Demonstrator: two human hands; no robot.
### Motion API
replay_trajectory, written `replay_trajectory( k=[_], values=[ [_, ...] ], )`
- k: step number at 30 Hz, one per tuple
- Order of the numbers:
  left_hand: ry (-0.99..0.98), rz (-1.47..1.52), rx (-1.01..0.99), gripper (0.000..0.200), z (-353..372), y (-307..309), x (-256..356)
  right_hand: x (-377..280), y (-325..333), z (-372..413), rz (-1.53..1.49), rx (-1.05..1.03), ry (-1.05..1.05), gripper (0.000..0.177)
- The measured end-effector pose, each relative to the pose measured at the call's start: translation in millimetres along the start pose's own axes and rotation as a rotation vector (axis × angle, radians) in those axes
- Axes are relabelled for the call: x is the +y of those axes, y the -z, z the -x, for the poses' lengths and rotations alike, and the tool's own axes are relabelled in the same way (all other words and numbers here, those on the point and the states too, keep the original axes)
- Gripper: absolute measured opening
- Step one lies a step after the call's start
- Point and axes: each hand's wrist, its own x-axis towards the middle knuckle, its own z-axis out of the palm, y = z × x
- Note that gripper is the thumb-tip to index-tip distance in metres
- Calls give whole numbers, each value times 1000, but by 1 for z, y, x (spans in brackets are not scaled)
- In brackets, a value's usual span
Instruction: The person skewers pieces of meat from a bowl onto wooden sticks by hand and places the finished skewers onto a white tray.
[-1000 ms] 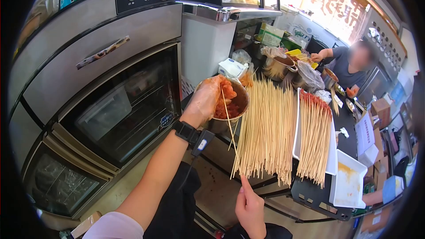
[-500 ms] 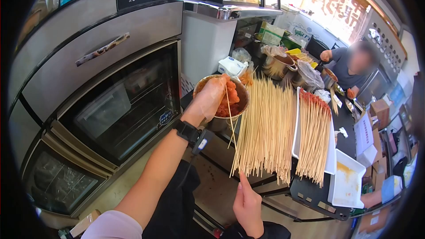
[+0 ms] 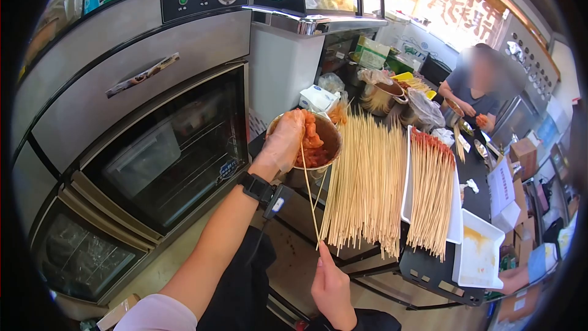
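My left hand [image 3: 283, 141], apparently in a thin clear glove, is closed on red marinated meat [image 3: 312, 130] over a metal pot [image 3: 336, 151] with more meat inside. A wooden skewer [image 3: 310, 193] runs down from the meat in my left hand. Its lower end is pinched in the fingertips of my right hand [image 3: 332, 288], below the table edge. Whether the tip pierces the meat is hidden by the left fingers. Beside the pot lies a broad row of bare skewers [image 3: 366, 187]. To its right, skewers with red meat at their far ends [image 3: 432, 147] rest on a white tray [image 3: 456, 220].
Another white tray [image 3: 471, 263] with orange residue sits at the table's near right corner. Behind are a second pot [image 3: 376, 101], plastic bags [image 3: 424, 107] and a tissue pack [image 3: 318, 97]. A co-worker [image 3: 474, 89] sits across the table. A steel cabinet [image 3: 147, 43] stands left.
Both my hands have shifted slightly left in view, still on the meat and the skewer. The skewer stands at a different slant. Across the table, the co-worker's raised hand has come down.
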Motion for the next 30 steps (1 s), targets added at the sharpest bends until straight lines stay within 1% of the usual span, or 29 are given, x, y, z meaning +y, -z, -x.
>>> replay_trajectory(
  k=[2, 3, 4, 5, 6, 7, 9, 10, 12, 13, 14, 15, 16, 17, 18, 19, 21, 22, 24, 26, 27, 28, 30],
  values=[
    [-14, -7, -3, 31, 0, 1, -2, 2, -4, 0, 10, 3, 4, 39],
    [-27, -15, -5, 30, 0, 2, -2, 3, -6, 0, 3, 36, 39, 39],
    [-27, -15, -5, 30, -13, 16, -19, 4, -8, 0, -4, 68, 73, 39],
    [-252, -347, -21, 30, -35, 41, -48, 6, -10, 0, -3, 68, 74, 39],
    [-477, -678, -36, 29, -37, 42, -47, 8, -12, 1, 3, 56, 67, 39],
    [-478, -678, -35, 29, -37, 41, -48, 9, -13, 1, 9, 44, 60, 39],
    [-299, -543, 41, 28, -32, 36, -47, 9, -15, 0, -1, 59, 58, 40],
    [-299, -543, 41, 28, -35, 39, -51, 8, -16, -1, -13, 76, 56, 40],
    [-366, -653, 7, 28, -43, 46, -58, 8, -18, -2, -13, 86, 63, 41],
    [-364, -652, 8, 28, -35, 38, -48, 8, -20, -2, -14, 96, 69, 41],
    [-255, -518, 22, 28, -26, 30, -39, 10, -21, -3, -13, 95, 68, 41],
    [-148, -384, 36, 29, -18, 23, -33, 12, -22, -3, 11, 42, 65, 49],
    [-147, -384, 36, 29, -15, 20, -33, 13, -23, -3, 34, -10, 61, 56],
    [-158, -418, 79, 30, -13, 19, -33, 12, -25, -4, 33, -9, 61, 56],
    [-168, -453, 120, 31, -11, 18, -34, 10, -27, -6, 9, 29, 63, 49],
    [-168, -453, 117, 31, -11, 20, -36, 8, -28, -8, -13, 68, 65, 42],
    [-377, -506, -12, 31, -13, 22, -40, 8, -26, -13, -1, 84, 53, 41],
    [-376, -504, -18, 31, -5, 11, -24, 8, -26, -16, 7, 97, 43, 39],
    [141, -91, -160, 29, 10, -9, 6, 10, -24, -23, 4, 121, 31, 37],
    [149, -117, -160, 27, 15, -16, 13, 12, -20, -27, 1, 154, 9, 36],
    [153, -138, -154, 24, 16, -19, 13, 14, -17, -28, -27, 167, -36, 34],
    [16, 62, -191, 23, 21, -18, 7, 17, -11, -29, -50, 186, -84, 32],
    [83, -85, -250, 23, 12, -15, 6, 31, 5, -32, -19, 259, -128, 35]
  ],
)
